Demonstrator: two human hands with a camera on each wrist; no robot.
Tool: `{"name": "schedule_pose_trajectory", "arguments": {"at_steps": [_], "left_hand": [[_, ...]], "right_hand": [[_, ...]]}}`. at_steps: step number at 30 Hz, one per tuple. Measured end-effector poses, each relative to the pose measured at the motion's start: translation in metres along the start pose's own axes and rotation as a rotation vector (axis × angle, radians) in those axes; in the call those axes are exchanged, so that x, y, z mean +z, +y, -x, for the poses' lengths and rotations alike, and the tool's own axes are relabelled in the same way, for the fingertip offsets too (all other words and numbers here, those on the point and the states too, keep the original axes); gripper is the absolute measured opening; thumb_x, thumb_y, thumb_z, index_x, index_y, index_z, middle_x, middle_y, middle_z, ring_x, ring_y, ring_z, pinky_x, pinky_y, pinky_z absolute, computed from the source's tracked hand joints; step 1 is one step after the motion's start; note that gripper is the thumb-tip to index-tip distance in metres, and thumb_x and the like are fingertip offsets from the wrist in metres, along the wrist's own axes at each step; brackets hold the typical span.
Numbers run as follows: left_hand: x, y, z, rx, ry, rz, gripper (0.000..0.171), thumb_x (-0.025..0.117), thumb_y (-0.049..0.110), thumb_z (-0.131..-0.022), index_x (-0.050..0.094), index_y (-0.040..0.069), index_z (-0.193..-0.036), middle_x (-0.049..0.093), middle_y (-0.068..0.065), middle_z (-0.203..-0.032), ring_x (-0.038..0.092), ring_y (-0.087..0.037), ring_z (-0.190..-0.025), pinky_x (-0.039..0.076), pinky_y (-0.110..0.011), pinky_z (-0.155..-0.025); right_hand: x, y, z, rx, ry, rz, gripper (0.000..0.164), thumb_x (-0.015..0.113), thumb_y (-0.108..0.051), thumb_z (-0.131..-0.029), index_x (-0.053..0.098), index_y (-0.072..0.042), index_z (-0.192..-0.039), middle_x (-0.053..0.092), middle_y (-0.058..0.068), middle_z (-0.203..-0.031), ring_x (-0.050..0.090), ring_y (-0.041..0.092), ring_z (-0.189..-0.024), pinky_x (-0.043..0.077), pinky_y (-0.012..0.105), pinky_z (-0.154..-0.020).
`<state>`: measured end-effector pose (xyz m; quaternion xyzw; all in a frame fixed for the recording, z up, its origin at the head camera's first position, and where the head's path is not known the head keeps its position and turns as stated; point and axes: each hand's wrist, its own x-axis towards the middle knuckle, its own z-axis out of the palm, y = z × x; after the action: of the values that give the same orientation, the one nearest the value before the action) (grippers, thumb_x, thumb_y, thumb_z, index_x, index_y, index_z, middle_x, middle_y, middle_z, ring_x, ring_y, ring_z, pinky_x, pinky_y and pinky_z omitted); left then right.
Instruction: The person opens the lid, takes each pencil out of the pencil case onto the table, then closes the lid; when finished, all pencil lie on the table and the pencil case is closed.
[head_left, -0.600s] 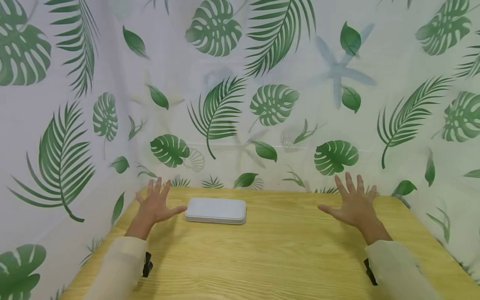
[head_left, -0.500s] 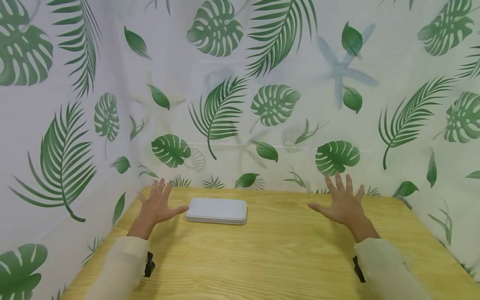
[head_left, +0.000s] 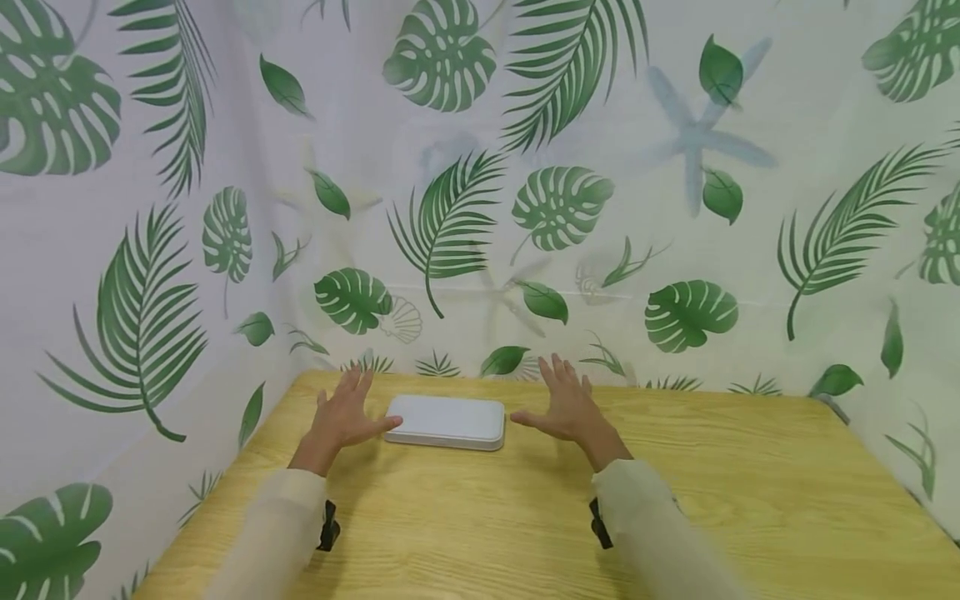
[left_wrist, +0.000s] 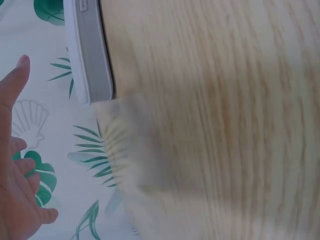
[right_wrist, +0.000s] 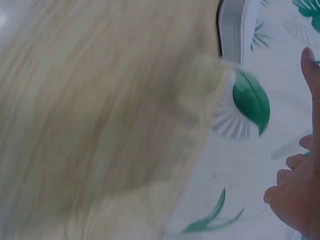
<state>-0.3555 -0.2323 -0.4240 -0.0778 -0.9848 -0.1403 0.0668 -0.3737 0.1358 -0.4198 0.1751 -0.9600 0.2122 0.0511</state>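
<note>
Right hand moved toward white case; left hand beside.

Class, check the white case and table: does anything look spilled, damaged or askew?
Nothing stands out. The white case lies flat and closed near the far edge of the wooden table, with no visible spill or damage.

Head view's evenly lit, with soft shadows on the tabletop near both ends of the white case. Wrist cams are dimmer; right one's pretty smeary, glare spot well left of the case.
</note>
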Motion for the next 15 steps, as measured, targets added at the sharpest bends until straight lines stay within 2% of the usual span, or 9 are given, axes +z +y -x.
{"name": "schedule_pose_trajectory", "arguments": {"at_steps": [8, 15], "left_hand": [[0.015, 0.003, -0.004, -0.009, -0.068, 0.013, 0.103, 0.063, 0.061, -0.080, 0.020, -0.001, -0.150, 0.018, -0.020, -0.157, 0.020, -0.036, -0.145, 0.018, -0.070, -0.109], [0.025, 0.006, -0.006, -0.009, -0.124, 0.021, 0.097, 0.062, 0.056, -0.084, 0.022, -0.004, -0.148, 0.022, -0.022, -0.155, 0.019, -0.036, -0.145, 0.019, -0.068, -0.110]], "right_hand": [[0.042, -0.033, -0.016, -0.052, -0.104, -0.018, 0.109, 0.069, -0.060, -0.077, 0.019, 0.004, -0.149, 0.017, 0.023, -0.156, 0.017, 0.039, -0.145, 0.022, 0.054, -0.116], [0.069, -0.044, -0.019, 0.012, -0.182, -0.062, 0.103, 0.070, -0.053, -0.079, 0.021, 0.005, -0.148, 0.018, 0.022, -0.157, 0.019, 0.036, -0.145, 0.022, 0.047, -0.118]]}}
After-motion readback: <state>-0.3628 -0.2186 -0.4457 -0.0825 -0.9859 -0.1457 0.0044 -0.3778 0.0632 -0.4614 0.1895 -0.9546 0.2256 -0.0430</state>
